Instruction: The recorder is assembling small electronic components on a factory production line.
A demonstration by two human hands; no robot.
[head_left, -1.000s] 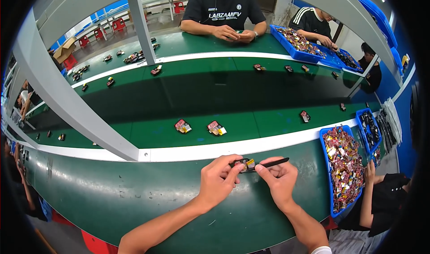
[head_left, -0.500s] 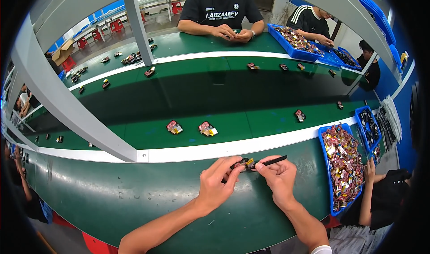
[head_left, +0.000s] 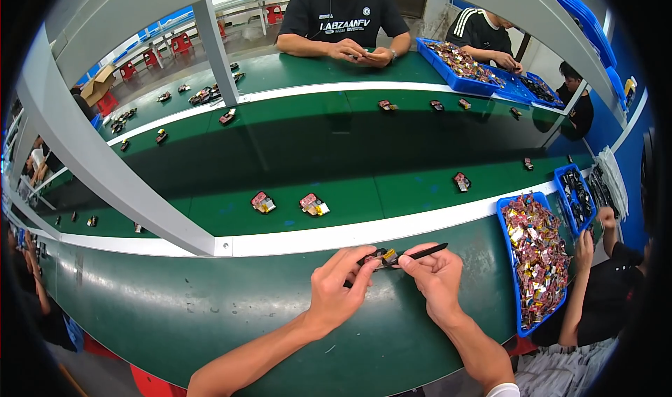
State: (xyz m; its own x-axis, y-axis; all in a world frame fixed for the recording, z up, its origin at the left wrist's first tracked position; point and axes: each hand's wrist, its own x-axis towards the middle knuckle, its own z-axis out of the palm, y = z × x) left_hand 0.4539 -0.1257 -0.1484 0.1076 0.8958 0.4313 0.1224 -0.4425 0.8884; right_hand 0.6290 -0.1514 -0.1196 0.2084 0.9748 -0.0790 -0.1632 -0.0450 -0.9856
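Above the near green table (head_left: 231, 306), my hands meet close together. My left hand (head_left: 338, 285) is closed round a small black-cased electronic part (head_left: 376, 254), with a yellow and silver piece showing at its right side. Its rest is hidden behind my fingers. A slim black stick-shaped tool (head_left: 428, 251) lies pinched between the thumb and fingers of my right hand (head_left: 439, 278). The tool's inner end is at the part; I cannot tell whether it touches. Beyond my hands, two similar parts with red boards, one (head_left: 263, 202) and another (head_left: 313, 204), lie on the green belt (head_left: 392, 218).
A blue tray (head_left: 519, 285) heaped with small circuit boards stands to my right, beside a smaller blue tray (head_left: 579, 227) of black pieces. A white rail (head_left: 315, 242) and grey frame post (head_left: 140, 180) stand ahead. Co-workers sit opposite and at the right.
The parts on the belt have shifted left. At the right, a co-worker's other hand has come into view near the small tray. My hands have hardly moved.
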